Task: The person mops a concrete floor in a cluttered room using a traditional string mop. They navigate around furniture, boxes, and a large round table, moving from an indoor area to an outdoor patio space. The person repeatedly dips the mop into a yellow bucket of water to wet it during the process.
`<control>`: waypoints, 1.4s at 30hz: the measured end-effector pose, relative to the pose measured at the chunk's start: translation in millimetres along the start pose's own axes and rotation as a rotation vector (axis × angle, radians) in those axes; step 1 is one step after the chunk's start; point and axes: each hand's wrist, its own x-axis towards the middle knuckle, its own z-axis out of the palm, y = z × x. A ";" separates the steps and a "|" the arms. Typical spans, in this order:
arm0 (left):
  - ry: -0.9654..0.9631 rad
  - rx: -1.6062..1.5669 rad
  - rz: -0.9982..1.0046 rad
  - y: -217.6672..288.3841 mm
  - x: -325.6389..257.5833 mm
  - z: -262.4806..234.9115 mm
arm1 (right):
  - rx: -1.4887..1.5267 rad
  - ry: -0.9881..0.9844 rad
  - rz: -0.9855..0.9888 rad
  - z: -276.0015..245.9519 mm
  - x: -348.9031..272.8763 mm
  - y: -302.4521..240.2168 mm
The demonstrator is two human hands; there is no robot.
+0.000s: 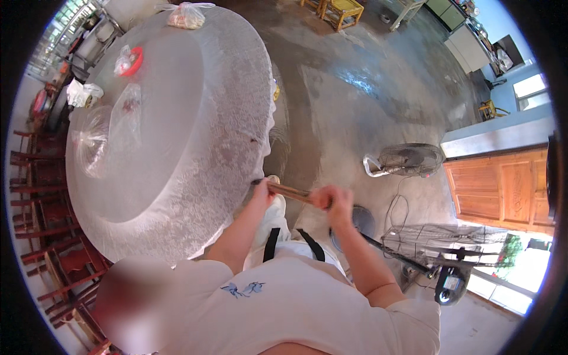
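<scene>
A brown wooden pole (290, 191) is held across the front of my body, slanting slightly down to the right. My left hand (262, 193) is closed around its left part, close to the edge of the table cover. My right hand (332, 200) grips it farther right, with the fingers wrapped round and slightly blurred. A dark tip shows just left of my left hand. What the pole belongs to cannot be made out. Below it are my light trousers and a pale shoe (276, 204).
At left stands a large round table with a white lace cover (231, 118), bearing plastic bags (92, 145) and a red bowl (136, 61). A low floor fan (409, 160) and a standing fan (452, 245) with trailing cord are at right. Wooden chairs (44, 207) line the left; yellow stools (341, 12) stand far off.
</scene>
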 end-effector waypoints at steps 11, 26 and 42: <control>0.067 -0.238 -0.249 41.8 36.9 119.2 | -0.120 -0.100 0.169 69.0 203.1 -89.2; 0.226 -0.207 -0.179 33.4 144.2 283.0 | -0.120 -0.155 0.418 -66.1 434.3 -117.4; 0.012 0.159 -0.427 -98.6 261.1 696.9 | 0.062 -0.022 0.082 -313.1 634.3 -353.8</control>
